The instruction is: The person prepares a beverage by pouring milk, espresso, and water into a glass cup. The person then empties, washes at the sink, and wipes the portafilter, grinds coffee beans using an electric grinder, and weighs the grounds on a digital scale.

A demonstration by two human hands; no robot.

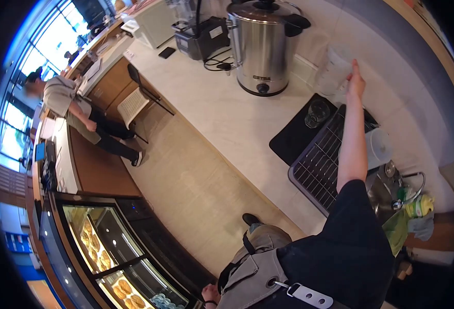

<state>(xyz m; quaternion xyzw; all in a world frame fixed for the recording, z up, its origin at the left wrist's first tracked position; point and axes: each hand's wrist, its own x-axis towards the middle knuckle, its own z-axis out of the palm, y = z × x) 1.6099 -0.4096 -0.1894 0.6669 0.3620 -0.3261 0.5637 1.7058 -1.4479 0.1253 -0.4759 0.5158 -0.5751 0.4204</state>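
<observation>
My right hand (356,82) reaches out to the far end of the counter, its fingers closed around the side of a clear plastic measuring jug (333,72). The jug stands by the wall, beyond a black mat (295,126) that carries a drinking glass (317,113). Below my right forearm lies a dish rack (312,172) with a wire grid, and a translucent plastic container (378,146) sits on its wall side. Low at the bottom edge, my left hand (211,293) hangs beside my apron with curled fingers; nothing shows in it.
A steel urn (260,49) stands on the counter (211,103), with a blender base (202,38) and loose cable behind it. Towards me is a sink (382,193) with a tap. Across the aisle are a pastry display case (119,247), a chair (135,103) and another person (65,100).
</observation>
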